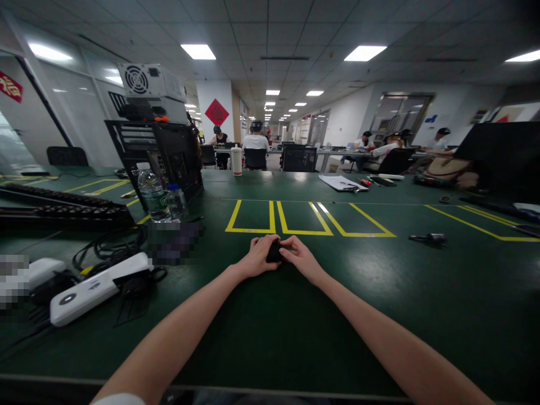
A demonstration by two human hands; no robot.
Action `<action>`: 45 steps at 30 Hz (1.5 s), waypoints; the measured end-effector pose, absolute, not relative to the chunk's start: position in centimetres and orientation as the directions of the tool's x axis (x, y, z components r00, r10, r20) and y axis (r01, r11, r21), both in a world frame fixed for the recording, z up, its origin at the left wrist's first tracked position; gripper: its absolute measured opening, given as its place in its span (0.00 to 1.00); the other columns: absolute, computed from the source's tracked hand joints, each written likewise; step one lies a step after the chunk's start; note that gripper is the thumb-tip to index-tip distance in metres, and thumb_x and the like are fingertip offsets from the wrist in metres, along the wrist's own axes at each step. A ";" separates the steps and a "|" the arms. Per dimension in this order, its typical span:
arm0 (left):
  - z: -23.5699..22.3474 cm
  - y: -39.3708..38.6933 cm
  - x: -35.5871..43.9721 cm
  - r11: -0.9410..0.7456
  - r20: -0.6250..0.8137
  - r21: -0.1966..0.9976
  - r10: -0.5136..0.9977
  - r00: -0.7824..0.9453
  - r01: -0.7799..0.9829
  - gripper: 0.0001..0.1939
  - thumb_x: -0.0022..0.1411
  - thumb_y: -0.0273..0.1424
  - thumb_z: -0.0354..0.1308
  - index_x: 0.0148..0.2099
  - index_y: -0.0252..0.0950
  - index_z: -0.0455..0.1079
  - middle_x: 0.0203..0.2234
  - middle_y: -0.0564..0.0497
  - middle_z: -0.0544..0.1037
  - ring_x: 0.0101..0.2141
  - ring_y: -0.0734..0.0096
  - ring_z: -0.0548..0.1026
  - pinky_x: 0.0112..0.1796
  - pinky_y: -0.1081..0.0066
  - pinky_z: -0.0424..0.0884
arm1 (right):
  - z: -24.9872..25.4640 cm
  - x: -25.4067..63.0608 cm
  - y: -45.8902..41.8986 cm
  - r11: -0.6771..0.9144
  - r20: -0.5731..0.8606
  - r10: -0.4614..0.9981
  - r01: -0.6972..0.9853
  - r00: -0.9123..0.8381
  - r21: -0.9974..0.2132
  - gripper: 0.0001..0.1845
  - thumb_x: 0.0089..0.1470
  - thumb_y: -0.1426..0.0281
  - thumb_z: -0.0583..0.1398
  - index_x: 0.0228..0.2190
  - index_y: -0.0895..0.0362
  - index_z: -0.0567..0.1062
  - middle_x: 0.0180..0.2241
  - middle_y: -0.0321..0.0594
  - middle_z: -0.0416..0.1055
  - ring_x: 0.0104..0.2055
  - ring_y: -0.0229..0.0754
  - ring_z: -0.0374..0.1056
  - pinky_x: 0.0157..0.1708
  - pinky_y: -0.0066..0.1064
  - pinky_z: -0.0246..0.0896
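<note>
Between my two hands is a small black object, partly covered by fingers, so its kind cannot be made out. My left hand is closed around its left side, with fingers over the top. From the right, my right hand pinches at the object's edge with thumb and forefinger. Both hands are low over the green tabletop, just in front of the yellow tape rectangles. A dark cylindrical tool, perhaps a driver or drill part, lies to the right of my hands.
On the left stand an open computer case, water bottles and a white power strip with tangled cables. A clipboard with paper and a white cup are farther back. Several people sit at distant desks.
</note>
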State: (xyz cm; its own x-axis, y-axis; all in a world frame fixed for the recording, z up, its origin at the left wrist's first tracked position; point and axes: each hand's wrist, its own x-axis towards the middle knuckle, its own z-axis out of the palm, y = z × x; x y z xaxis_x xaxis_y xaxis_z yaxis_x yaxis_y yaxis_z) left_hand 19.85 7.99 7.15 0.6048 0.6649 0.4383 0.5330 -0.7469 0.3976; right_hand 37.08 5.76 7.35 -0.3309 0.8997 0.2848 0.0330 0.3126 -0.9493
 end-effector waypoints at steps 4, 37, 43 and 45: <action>7.2 8.0 19.9 -0.749 0.435 0.398 0.662 0.611 0.529 0.31 0.49 0.32 0.58 0.53 0.41 0.48 0.46 0.47 0.63 0.48 0.60 0.62 0.49 0.59 0.51 | 7.1 37.1 6.0 0.324 0.298 0.897 0.027 -0.326 -0.946 0.11 0.47 0.69 0.58 0.35 0.54 0.64 0.39 0.36 0.64 0.43 0.41 0.64 0.46 0.38 0.58; 7.3 7.9 19.8 -0.761 0.446 0.399 0.648 0.617 0.512 0.30 0.50 0.32 0.57 0.53 0.40 0.48 0.46 0.47 0.63 0.48 0.60 0.62 0.48 0.60 0.50 | 7.0 37.0 5.8 0.345 0.307 0.897 0.069 -0.319 -0.936 0.09 0.48 0.70 0.57 0.34 0.55 0.64 0.38 0.36 0.63 0.43 0.41 0.65 0.44 0.37 0.61; 7.5 7.8 19.8 -0.759 0.437 0.403 0.650 0.621 0.511 0.31 0.49 0.32 0.57 0.53 0.40 0.48 0.46 0.47 0.63 0.48 0.61 0.61 0.49 0.61 0.50 | 6.4 37.3 6.2 0.400 0.347 0.879 0.112 -0.327 -0.909 0.18 0.45 0.75 0.58 0.40 0.53 0.62 0.43 0.38 0.61 0.49 0.42 0.60 0.49 0.38 0.58; 7.4 7.9 19.8 -0.753 0.431 0.404 0.657 0.618 0.519 0.31 0.49 0.31 0.57 0.53 0.40 0.48 0.46 0.47 0.63 0.48 0.60 0.62 0.49 0.60 0.50 | 6.3 37.3 6.2 0.411 0.355 0.874 0.117 -0.330 -0.904 0.18 0.45 0.76 0.57 0.40 0.53 0.62 0.44 0.39 0.60 0.51 0.42 0.58 0.50 0.39 0.57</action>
